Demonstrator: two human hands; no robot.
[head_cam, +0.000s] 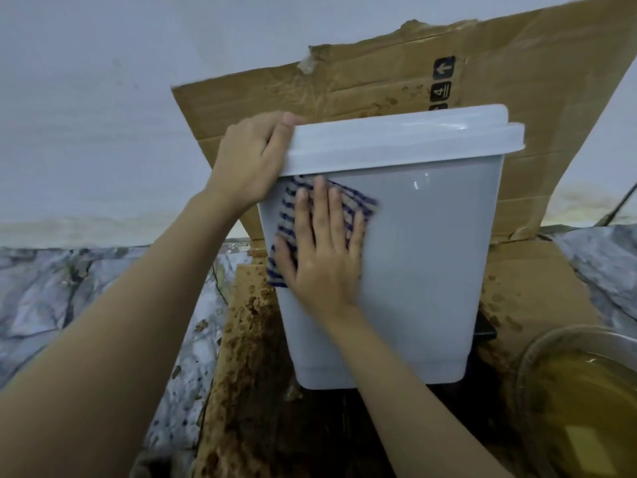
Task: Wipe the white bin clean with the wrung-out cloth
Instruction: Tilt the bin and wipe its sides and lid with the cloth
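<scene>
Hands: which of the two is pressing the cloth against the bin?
The right hand, flat on the blue-striped cloth against the white plastic bin; the left hand only grips the lid's corner.

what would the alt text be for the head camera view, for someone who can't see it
A person's right hand presses a blue-striped cloth flat against the front of a white lidded bin, while the left hand grips the lid's corner. The bin stands on stained cardboard, with a bowl of murky water at lower right.
</scene>
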